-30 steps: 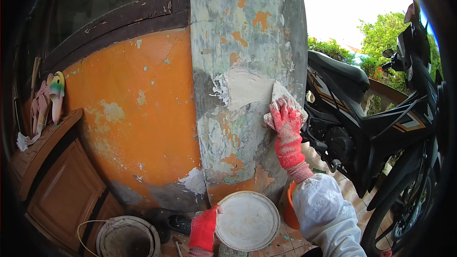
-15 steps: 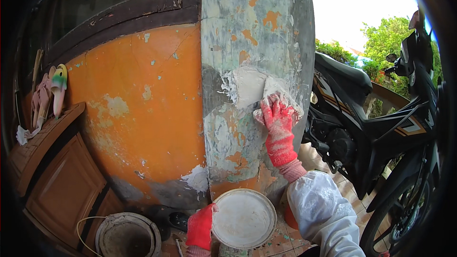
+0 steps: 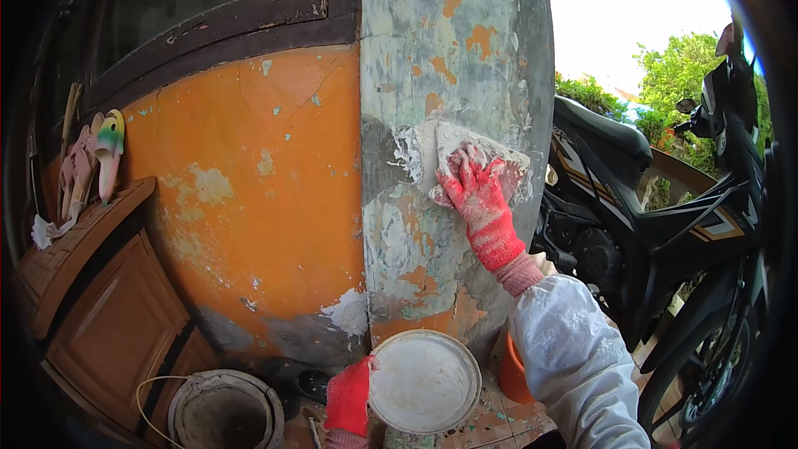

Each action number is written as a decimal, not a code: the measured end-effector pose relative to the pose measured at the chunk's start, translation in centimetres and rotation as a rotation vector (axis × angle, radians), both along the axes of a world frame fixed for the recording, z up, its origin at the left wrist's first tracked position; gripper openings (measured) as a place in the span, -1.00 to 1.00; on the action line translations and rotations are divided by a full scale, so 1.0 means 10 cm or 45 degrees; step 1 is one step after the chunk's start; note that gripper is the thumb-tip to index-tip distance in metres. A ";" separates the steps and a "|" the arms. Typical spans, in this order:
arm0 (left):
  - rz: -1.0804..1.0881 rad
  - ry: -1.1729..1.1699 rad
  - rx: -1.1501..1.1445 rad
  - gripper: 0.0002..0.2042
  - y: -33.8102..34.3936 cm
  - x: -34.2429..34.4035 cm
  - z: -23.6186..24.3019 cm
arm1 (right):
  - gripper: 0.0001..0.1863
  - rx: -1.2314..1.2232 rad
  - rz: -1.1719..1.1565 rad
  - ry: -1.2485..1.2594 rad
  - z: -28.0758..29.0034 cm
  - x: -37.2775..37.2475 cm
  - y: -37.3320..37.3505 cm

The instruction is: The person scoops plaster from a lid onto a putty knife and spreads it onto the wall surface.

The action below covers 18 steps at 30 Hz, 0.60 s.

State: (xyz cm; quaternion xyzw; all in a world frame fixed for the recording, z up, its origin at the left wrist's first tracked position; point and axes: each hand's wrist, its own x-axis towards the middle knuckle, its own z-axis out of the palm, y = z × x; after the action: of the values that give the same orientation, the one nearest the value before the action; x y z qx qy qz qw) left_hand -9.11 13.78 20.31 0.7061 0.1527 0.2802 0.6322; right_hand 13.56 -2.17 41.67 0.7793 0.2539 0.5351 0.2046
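In a red, plaster-dusted glove, my right hand (image 3: 484,204) holds a flat, plaster-smeared trowel (image 3: 509,156) against the peeling grey-green pillar (image 3: 424,58). Its blade lies over the fresh white patch, so most of that filler is hidden; a ragged white edge (image 3: 407,154) shows to the left. Low down, my left hand (image 3: 349,399), also red-gloved, grips the left rim of a round white lid (image 3: 426,382) with whitish residue on its face. The fingers behind that rim are out of sight.
A black motorcycle (image 3: 648,199) stands close on the right. An orange bucket (image 3: 515,374) sits on the tiles beside my right sleeve. At the lower left are a round grey bucket (image 3: 224,407) and a wooden cabinet (image 3: 116,308) with sandals (image 3: 108,150) above it. Orange wall (image 3: 266,141) adjoins the pillar.
My right hand has moved up and slightly left with the trowel, which now covers the white patch. The left hand and the lid have barely moved.
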 end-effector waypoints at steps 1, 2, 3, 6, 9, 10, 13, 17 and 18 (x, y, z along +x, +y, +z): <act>-0.003 -0.003 -0.004 -0.70 0.00 0.01 0.00 | -0.40 -0.139 -0.121 -0.013 -0.06 0.01 0.00; -0.055 0.129 -0.209 -0.80 0.00 0.01 0.06 | -0.40 -0.148 -0.129 -0.013 -0.15 -0.01 -0.03; -0.094 0.266 -0.408 -0.87 0.00 -0.03 0.11 | -0.41 -0.227 -0.135 0.021 -0.28 -0.05 -0.04; -0.049 0.121 -0.036 -0.85 -0.01 -0.12 0.15 | -0.40 -0.296 0.011 0.047 -0.40 -0.23 -0.18; -0.018 0.304 -0.470 -0.84 0.03 -0.09 0.16 | -0.32 -0.061 0.414 0.223 -0.20 -0.45 -0.27; -0.026 0.300 -0.475 -0.84 0.01 -0.09 0.16 | -0.32 -0.066 0.407 0.220 -0.10 -0.44 -0.28; -0.053 0.276 -0.171 -0.83 0.03 -0.11 0.08 | -0.38 0.020 0.063 -0.018 0.23 -0.31 -0.18; -0.056 -0.090 0.051 -0.76 0.01 -0.03 -0.11 | -0.44 -0.184 -0.190 -0.046 0.30 -0.11 -0.07; -0.046 -0.038 0.104 -0.76 0.00 -0.02 -0.10 | -0.44 -0.186 -0.197 -0.039 0.20 -0.07 -0.08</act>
State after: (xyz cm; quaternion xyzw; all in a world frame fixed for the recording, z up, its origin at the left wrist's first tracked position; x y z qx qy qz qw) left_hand -9.32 13.83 19.26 0.7296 0.1190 0.2851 0.6101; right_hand 12.84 -2.96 43.72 0.7713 0.2280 0.5097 0.3056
